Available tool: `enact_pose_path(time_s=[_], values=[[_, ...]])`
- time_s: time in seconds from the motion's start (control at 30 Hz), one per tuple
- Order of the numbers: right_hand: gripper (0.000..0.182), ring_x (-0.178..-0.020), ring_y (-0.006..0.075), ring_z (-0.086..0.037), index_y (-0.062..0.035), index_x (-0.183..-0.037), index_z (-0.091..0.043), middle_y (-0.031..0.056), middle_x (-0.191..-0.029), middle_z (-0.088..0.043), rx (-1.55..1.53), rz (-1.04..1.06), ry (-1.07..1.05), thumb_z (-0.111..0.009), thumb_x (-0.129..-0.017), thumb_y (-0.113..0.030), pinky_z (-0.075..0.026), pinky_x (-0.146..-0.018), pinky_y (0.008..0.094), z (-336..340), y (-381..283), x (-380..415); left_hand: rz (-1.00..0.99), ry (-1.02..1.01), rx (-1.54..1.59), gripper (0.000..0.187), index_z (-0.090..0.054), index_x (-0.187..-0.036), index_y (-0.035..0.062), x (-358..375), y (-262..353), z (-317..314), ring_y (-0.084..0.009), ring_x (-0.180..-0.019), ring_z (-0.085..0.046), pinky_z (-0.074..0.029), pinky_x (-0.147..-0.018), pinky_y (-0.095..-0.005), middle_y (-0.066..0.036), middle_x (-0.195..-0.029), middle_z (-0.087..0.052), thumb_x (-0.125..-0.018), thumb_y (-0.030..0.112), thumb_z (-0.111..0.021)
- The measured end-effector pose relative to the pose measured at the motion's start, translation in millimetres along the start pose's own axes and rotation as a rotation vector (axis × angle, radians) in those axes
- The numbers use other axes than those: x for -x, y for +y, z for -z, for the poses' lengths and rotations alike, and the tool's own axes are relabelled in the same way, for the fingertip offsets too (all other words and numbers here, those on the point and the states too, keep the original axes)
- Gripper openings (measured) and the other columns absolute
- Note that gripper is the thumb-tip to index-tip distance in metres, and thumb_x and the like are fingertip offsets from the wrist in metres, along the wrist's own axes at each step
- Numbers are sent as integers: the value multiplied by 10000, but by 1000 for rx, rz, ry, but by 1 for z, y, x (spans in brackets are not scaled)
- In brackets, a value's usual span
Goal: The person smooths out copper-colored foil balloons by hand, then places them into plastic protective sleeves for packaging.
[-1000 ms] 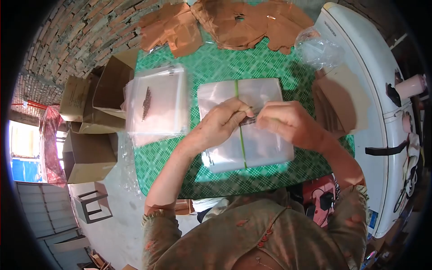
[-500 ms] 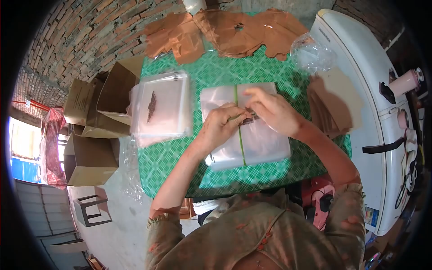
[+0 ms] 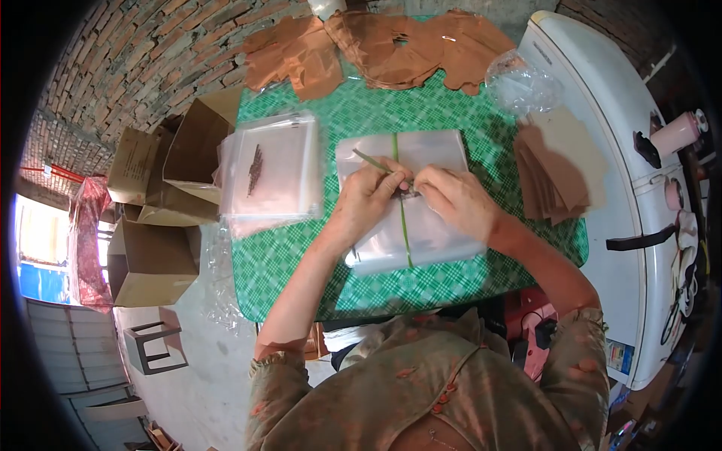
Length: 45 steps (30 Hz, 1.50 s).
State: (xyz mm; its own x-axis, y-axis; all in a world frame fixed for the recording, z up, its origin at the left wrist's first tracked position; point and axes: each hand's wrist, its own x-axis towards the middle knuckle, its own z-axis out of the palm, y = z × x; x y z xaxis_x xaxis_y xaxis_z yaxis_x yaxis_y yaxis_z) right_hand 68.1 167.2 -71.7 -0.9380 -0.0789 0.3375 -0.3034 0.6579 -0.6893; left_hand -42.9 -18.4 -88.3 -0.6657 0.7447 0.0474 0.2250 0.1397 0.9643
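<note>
A stack of clear plastic bags (image 3: 444,240) lies on the green checked tablecloth (image 3: 286,278), with a green strip (image 3: 405,233) running lengthwise around it. Above the middle of the stack, my left hand (image 3: 370,197) pinches the green strip, and a loose end sticks out up and to the left. My right hand (image 3: 454,197) is beside it, fingers closed at the same crossing point; what its fingertips hold is too small to make out. A second pile of clear bags (image 3: 289,180) with a dark printed mark lies to the left.
Orange-brown sheets (image 3: 391,49) lie along the far edge beside a crumpled clear bag (image 3: 523,83). Brown cardboard pieces (image 3: 545,165) are at the right, next to a white refrigerator (image 3: 609,135). Open cardboard boxes (image 3: 154,255) and a grey stool frame (image 3: 154,347) stand left.
My right hand has come down and its fingers have closed near my left. The loose strip end now points up-left from my left hand. The view has shifted slightly.
</note>
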Motion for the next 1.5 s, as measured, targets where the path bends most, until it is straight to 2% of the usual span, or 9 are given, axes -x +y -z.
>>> enact_pose_path(time_s=[0.33,0.7,0.8,0.9,1.0,1.23,1.3,1.4,1.5], values=[[110,-790,430,-664,-15,-1028,-573,217,-851,-667,67,-42,14,-591,-971,-107,-521,-697,489,-6,0,0,-7,4,143,34,-625,-979,-6,5,2,-1,-132,-1015,-564,-479,-922,-280,-42,-1101,-558,-973,12,-654],[114,-714,430,-660,-62,-963,-621,192,-749,-670,99,-114,10,-638,-935,-172,-506,-641,528,-7,-6,-19,-148,82,31,108,-619,-981,17,6,1,-5,-141,-972,-644,-539,-892,-281,-54,-1066,-609,-917,-68,-638],[98,-730,394,-663,-74,-894,-641,135,-785,-671,186,-151,9,-651,-906,-171,-513,-638,498,-9,-5,-18,-197,141,-85,127,-622,-1014,12,8,5,-8,-130,-896,-665,-559,-845,-287,-45,-1023,-640,-910,-52,-655],[81,-744,346,-635,-62,-887,-659,104,-815,-632,234,-11,155,-694,-855,-127,-511,-657,422,-13,-2,-17,-230,197,-132,167,-620,-1050,14,11,6,-13,-145,-856,-684,-570,-803,-303,-56,-994,-658,-899,-38,-668],[58,-846,307,-616,-84,-832,-651,58,-860,-617,266,66,214,-678,-830,-134,-515,-774,431,-14,-4,-19,-337,278,-320,226,-617,-1083,18,7,5,-17,-192,-831,-694,-574,-768,-324,-85,-950,-646,-872,-42,-672],[71,-841,322,-626,-48,-834,-628,101,-831,-650,136,72,158,-661,-859,-106,-509,-784,446,-12,12,-22,-516,377,-691,228,-629,-1005,-3,2,11,-23,-360,-807,-617,-510,-672,-452,-165,-894,-587,-800,-83,-688],[88,-845,325,-646,-29,-854,-621,118,-839,-669,37,43,132,-645,-893,-104,-510,-778,449,-8,11,-23,-540,382,-646,199,-628,-978,1,2,11,-22,-356,-802,-615,-505,-671,-453,-157,-868,-579,-806,-78,-692],[103,-837,326,-679,-4,-922,-624,137,-864,-697,-225,-266,72,-620,-939,-105,-520,-750,426,6,-7,-27,-564,392,-625,170,-619,-942,5,0,10,-21,-350,-792,-613,-502,-669,-453,-150,-844,-574,-812,-69,-701],[107,-808,319,-696,1,-978,-634,147,-866,-711,-219,-79,34,-614,-951,-101,-526,-715,394,0,11,-33,-576,420,-623,166,-606,-914,11,-1,7,-22,-343,-777,-607,-499,-667,-453,-142,-834,-573,-810,-54,-718]])
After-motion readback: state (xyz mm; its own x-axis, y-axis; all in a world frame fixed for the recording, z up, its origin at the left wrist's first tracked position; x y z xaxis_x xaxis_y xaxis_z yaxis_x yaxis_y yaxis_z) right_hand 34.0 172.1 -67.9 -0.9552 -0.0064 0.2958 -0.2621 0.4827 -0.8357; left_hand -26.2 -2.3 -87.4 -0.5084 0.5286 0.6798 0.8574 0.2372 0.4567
